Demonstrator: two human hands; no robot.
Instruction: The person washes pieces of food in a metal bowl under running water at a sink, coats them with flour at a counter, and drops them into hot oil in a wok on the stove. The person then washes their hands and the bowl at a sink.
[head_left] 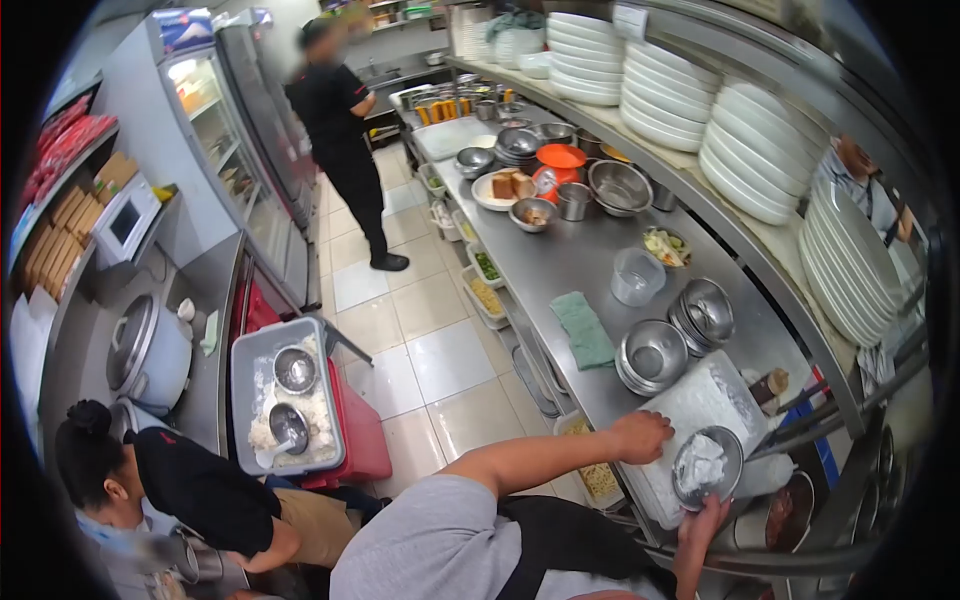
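Note:
My left hand (642,437) is over the near-left part of a white, plastic-covered slab or box (715,385) on the steel counter. Its fingers are curled together, and whatever may be between them is too small to make out. My right hand (706,520) grips the lower rim of a metal bowl (708,466) with a white, lumpy substance inside. The bowl is tilted slightly over the right edge of the white slab. Stacked metal bowls (652,357) stand just beyond the slab, with a green cloth (583,331) to their left.
White plates (755,150) fill the shelf above the counter (560,262). A clear tub (636,277) stands farther back. One co-worker (340,130) stands in the aisle; another (205,490) bends at lower left, near a grey bin (285,400) of rice. A dark red pot (790,512) is at right.

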